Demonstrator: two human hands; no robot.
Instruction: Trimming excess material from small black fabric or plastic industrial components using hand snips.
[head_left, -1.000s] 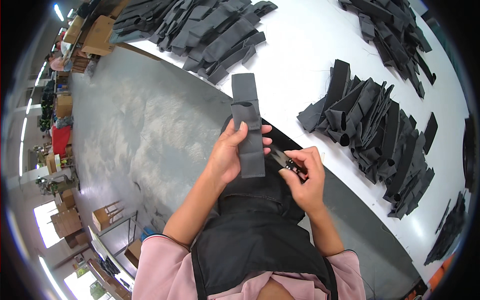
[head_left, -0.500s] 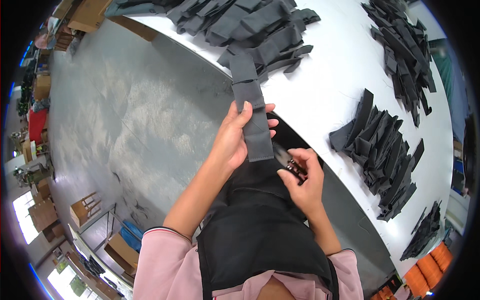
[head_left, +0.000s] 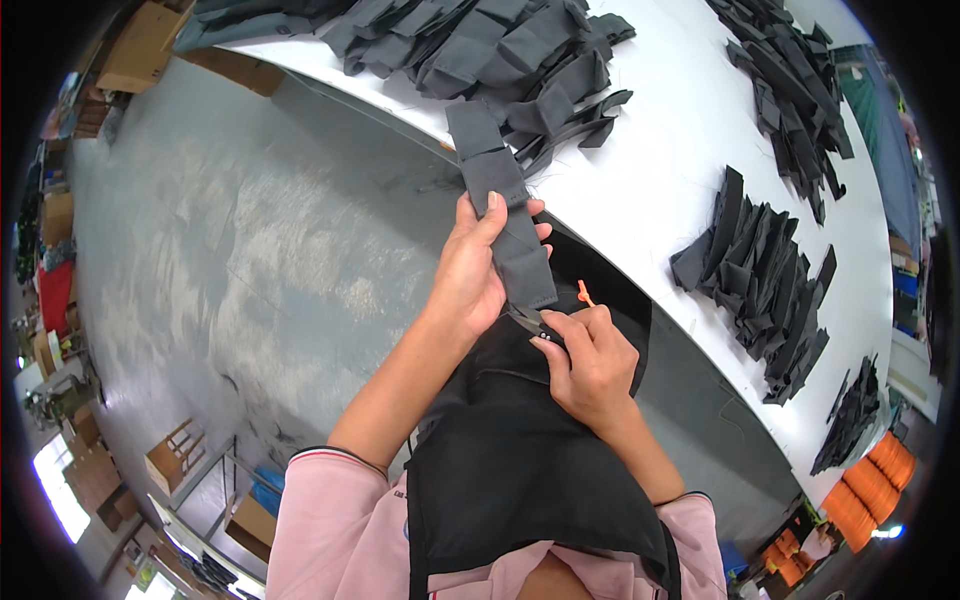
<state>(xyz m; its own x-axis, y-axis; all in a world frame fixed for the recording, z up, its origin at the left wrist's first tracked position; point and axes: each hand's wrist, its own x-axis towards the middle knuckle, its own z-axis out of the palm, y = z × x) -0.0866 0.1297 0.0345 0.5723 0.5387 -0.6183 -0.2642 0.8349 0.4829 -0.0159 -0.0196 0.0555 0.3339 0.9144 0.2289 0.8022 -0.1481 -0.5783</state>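
Observation:
My left hand grips a dark grey fabric strip, thumb on top and fingertips showing past its right edge. The strip has stitched seams across it, and its far end reaches over the table edge beside a heap of similar strips. In my right hand is a small pair of thread snips, mostly covered by the fingers. The blades point left, right at the strip's near end; whether they touch the fabric I cannot tell. An orange loop sticks up behind that hand.
The white table runs diagonally along my right side. More dark strips lie in piles on it, with another pile farther back. Orange bundles stand past the table at lower right. A wooden stool and cardboard boxes sit on the left.
My right hand has moved left and turned, bringing the snips to the strip's near end. My left hand still holds the strip in nearly the same place. The view has shifted slightly.

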